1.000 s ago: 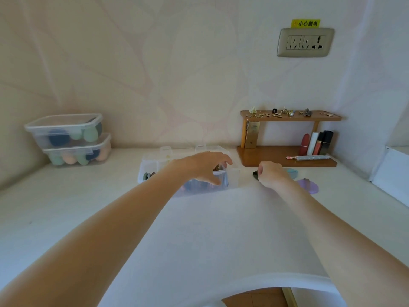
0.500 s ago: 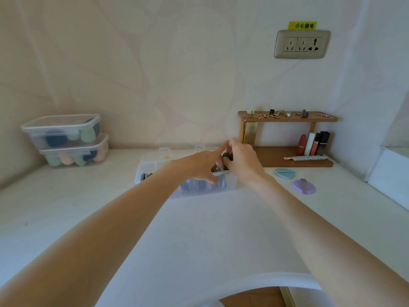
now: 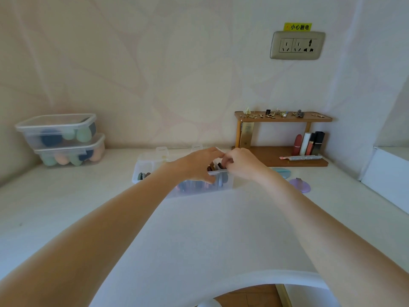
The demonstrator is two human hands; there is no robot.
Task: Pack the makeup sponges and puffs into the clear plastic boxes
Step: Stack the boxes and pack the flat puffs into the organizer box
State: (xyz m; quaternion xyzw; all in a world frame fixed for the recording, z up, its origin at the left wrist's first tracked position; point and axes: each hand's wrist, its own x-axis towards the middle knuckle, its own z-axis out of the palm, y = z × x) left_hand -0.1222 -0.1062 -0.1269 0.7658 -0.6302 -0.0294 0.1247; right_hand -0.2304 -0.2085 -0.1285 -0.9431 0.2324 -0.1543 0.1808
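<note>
Both hands over the open clear box [image 3: 155,171] mid-bench. Left hand [image 3: 197,166] grip curled on its front wall; right hand [image 3: 241,165] grip curled inside, contents hidden. Loose puffs [image 3: 299,185] at 3 o'clock; stacked boxes [image 3: 62,138] at 9; wooden shelf [image 3: 283,117] at 1.

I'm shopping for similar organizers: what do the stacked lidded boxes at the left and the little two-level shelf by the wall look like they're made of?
Stacked lidded boxes: clear, slightly frosted plastic by the look; the coloured sponges inside show through the walls. Two-level shelf: apparently wood or wood-look board, warm brown with a smooth matte surface; whether solid or veneer cannot be told.
</note>
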